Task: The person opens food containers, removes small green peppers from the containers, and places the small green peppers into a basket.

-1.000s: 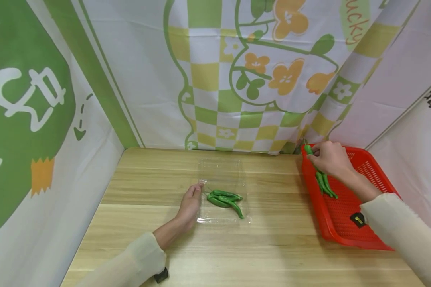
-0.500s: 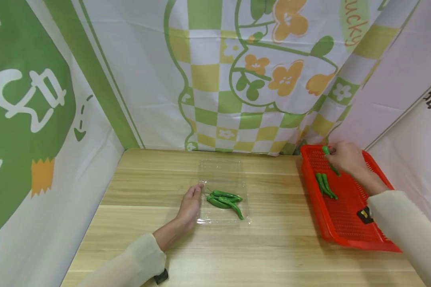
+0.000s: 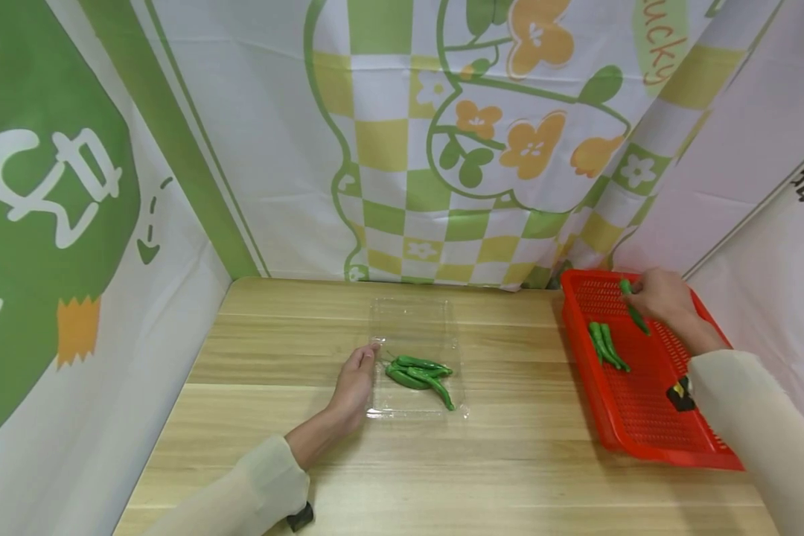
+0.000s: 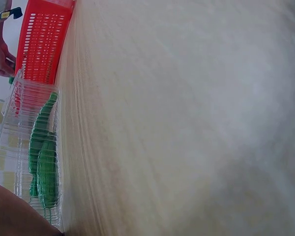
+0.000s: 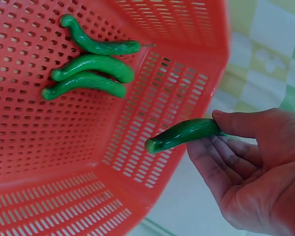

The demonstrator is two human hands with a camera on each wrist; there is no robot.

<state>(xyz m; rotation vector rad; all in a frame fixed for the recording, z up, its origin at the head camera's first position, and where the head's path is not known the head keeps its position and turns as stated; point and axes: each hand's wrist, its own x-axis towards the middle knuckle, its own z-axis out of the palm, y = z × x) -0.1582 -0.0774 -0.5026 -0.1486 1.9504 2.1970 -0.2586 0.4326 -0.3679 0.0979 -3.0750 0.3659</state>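
In the head view, my left hand (image 3: 353, 383) holds the left side of a clear plastic clamshell box (image 3: 412, 316) on the table, its lid laid back. Several green chili peppers (image 3: 420, 372) lie in the box's near half. My right hand (image 3: 666, 298) is over the back right of a red basket (image 3: 618, 441). The right wrist view shows it pinching one green chili pepper (image 5: 184, 133) near its stem end, between thumb and fingers. Three other chili peppers (image 5: 96, 69) rest on the basket floor there.
The wooden table (image 3: 275, 335) carries the box at its middle and the basket at its right. A printed curtain (image 3: 435, 223) hangs along the back edge, with white fabric (image 3: 744, 171) on the right and green-and-white fabric (image 3: 47, 186) on the left.
My right hand has moved right, from the basket's back left corner to its back right, with the chili pepper pinched throughout. My left hand and the box have stayed still.
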